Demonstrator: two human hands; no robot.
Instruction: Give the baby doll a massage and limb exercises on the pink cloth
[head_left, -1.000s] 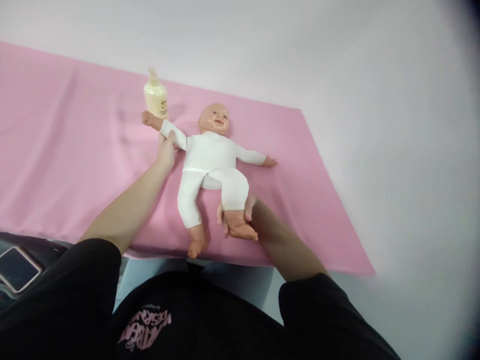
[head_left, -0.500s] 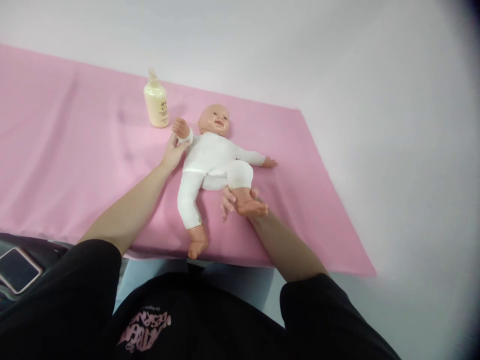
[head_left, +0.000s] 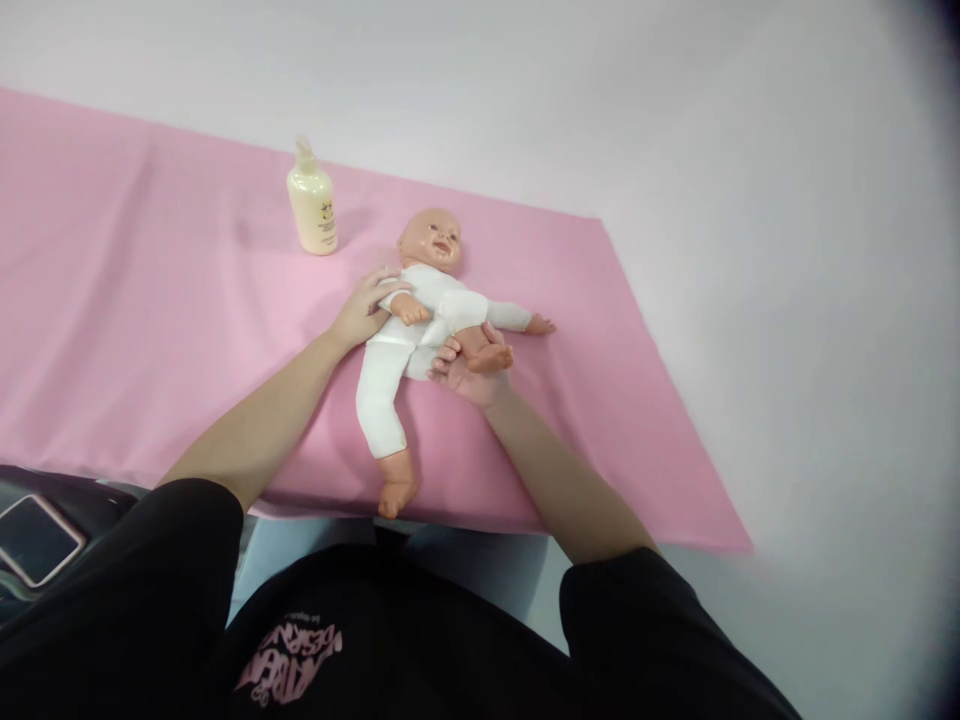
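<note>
A baby doll (head_left: 384, 390) with a white cloth body lies on its back on the pink cloth (head_left: 180, 330), its bald head pointing away from me. My left hand (head_left: 365, 308) grips the doll's arm on the left side, which is folded over its belly. Cupped behind the lower part of the doll's raised leg, my right hand (head_left: 474, 384) holds that leg bent up toward the trunk. The foot hides part of my right palm. The doll's other leg lies straight toward me, and its other arm stretches out to the right.
A cream-coloured pump bottle (head_left: 313, 212) stands on the cloth, left of the doll's head. Below the table's left front edge, a phone (head_left: 39, 540) rests on a dark surface. A pale wall (head_left: 712, 200) runs behind and to the right.
The doll's arm in my left hand has swung from out at the side inward across its belly. My right hand has pushed the bent leg up toward the trunk.
</note>
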